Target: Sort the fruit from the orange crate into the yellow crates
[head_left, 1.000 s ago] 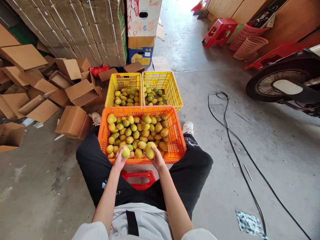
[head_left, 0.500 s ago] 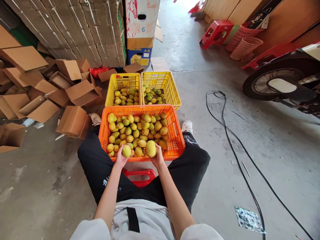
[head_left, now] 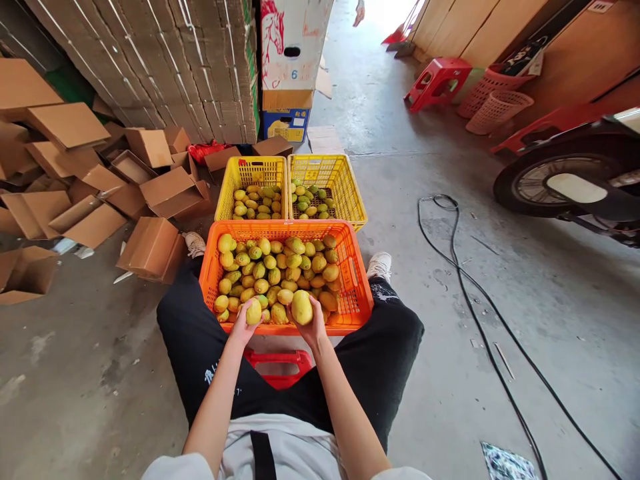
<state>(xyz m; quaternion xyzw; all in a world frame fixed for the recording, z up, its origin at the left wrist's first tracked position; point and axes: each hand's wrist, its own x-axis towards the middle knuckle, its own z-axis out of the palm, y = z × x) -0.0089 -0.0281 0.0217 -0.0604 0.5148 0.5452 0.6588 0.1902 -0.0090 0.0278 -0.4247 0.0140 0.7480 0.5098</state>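
My left hand (head_left: 243,328) is closed around a yellow-green mango (head_left: 253,311), held over the near side of an orange plastic crate (head_left: 361,308). A larger, paler yellow mango (head_left: 302,307) sits in the fingers of my right hand (head_left: 317,329), a little to the right. Both hands are above the crate's front rim. Many oval mangoes (head_left: 270,261), green to orange-yellow, fill most of the crate, with its right end showing bare mesh. Behind it, touching, stand a left yellow crate (head_left: 226,200) and a right yellow crate (head_left: 353,193), each with mangoes inside.
Open cardboard boxes (head_left: 170,193) lie heaped at left, before strapped stacks of flattened cardboard (head_left: 150,60). A black cable (head_left: 463,273) runs along the floor at right, near a motorcycle wheel (head_left: 545,177). A red stool (head_left: 440,80) stands farther back. Another person's hand (head_left: 359,13) shows at the top.
The view has tilted slightly, so the crates appear lower. The mango in my left hand has turned and shows a yellower side. Another person's hand has come into view at the top.
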